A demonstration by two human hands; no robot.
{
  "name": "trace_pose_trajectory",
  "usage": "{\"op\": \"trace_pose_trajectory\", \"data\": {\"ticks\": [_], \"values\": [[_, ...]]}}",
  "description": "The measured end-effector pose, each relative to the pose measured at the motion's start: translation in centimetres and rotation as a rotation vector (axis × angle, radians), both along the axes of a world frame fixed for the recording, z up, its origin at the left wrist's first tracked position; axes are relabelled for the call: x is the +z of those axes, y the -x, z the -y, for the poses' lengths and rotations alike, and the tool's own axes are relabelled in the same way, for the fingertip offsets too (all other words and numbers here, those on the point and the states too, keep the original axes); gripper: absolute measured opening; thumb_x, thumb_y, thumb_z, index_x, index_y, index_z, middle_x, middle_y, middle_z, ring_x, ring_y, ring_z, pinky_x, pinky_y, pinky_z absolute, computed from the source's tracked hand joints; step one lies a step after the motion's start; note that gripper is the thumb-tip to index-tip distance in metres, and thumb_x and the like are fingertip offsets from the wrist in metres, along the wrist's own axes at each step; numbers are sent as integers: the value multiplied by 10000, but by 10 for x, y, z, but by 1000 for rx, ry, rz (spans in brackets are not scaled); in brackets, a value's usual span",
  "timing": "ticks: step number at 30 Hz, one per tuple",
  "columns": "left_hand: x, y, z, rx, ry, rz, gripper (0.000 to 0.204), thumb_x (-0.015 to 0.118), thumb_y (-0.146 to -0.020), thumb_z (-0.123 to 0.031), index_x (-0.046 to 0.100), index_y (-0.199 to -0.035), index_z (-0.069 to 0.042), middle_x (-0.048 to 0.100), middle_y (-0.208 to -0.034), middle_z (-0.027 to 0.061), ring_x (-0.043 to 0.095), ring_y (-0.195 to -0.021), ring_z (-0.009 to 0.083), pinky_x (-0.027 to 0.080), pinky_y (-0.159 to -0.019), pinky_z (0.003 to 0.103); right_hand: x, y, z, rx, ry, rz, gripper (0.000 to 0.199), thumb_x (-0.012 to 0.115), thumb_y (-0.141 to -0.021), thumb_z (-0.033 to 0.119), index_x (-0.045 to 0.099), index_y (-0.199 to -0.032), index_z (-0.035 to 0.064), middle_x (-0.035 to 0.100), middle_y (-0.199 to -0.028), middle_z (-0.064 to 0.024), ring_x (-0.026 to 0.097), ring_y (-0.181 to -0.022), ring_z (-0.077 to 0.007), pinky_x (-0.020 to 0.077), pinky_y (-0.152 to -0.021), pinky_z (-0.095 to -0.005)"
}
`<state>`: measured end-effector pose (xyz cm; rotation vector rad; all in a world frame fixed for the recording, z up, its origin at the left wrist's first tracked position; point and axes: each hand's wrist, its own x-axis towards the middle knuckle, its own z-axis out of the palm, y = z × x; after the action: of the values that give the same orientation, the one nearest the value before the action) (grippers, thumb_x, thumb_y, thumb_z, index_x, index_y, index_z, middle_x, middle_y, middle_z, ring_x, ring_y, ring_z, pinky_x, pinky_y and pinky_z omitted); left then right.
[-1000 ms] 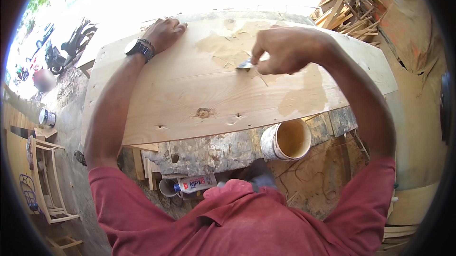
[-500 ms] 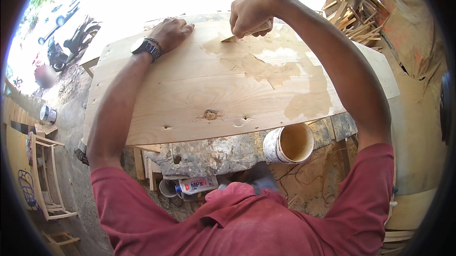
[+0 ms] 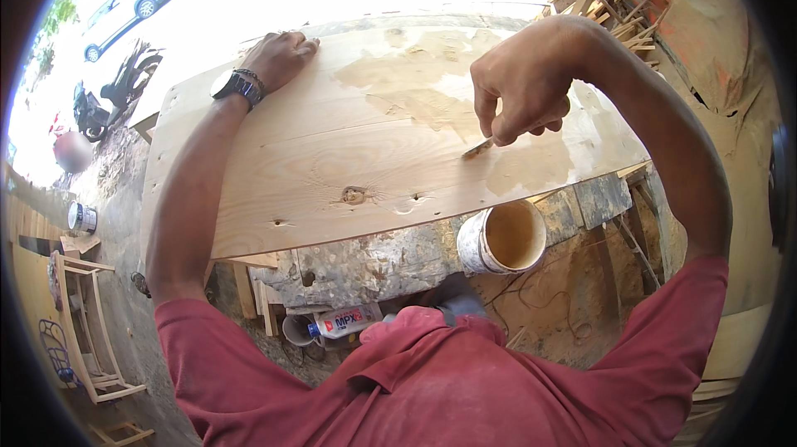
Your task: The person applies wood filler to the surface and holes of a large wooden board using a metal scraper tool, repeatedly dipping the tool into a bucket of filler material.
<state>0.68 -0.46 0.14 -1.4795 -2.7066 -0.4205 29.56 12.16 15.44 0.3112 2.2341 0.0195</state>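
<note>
Right hand (image 3: pixel 519 86) hides scraper (image 3: pixel 480 147) handle; blade tip on board (image 3: pixel 332 165).

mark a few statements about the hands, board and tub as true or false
1. The right hand holds a small scraper against the wooden board. True.
2. The left hand is lifted off the board. False: it rests flat near the far edge.
3. The open tub stands on top of the board. False: it sits below the near edge.
4. A wristwatch is on the left wrist. True.
</note>
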Motion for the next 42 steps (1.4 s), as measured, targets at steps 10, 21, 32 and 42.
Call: {"op": "trace_pose_trajectory", "data": {"ticks": [10, 21, 32, 42], "values": [[-3, 1, -1, -47, -75, -23, 504, 436, -1035, -425, 701, -1087, 0, 704, -1121, 241, 654, -1089, 374, 480, -985, 468, -24, 75, 21, 115, 136, -364, 187, 536, -811, 100, 586, -661, 0, 620, -594, -104, 624, -526, -186, 523, -504, -359], [-10, 3, 0, -66, -146, 21, 468, 444, -1020, -379, 693, -1037, 17, 714, -1031, 259, 669, -997, 405, 484, -926, 487, -35, 7, 34, 109, 85, -416, 336, 585, -900, 183, 717, -1062, -81, 613, -496, -103, 650, -503, -184, 562, -575, -361], [-4, 0, 4, -50, -121, -17, 471, 447, -1023, -396, 693, -1081, 2, 716, -1066, 243, 672, -1037, 379, 492, -948, 481, -59, -3, 46, -76, 291, -535, 414, 586, -928, 187, 667, -1207, -107, 589, -469, -99, 585, -399, -165, 524, -510, -325], [3, 3, 12, 40, -44, -79, 520, 433, -1025, -463, 697, -1209, -55, 723, -1190, 160, 665, -1157, 309, 498, -1022, 445, -64, 23, 61, 39, 336, -566, 390, 567, -944, 199, 690, -1163, -100, 591, -473, -92, 587, -411, -144, 504, -473, -327]]}}
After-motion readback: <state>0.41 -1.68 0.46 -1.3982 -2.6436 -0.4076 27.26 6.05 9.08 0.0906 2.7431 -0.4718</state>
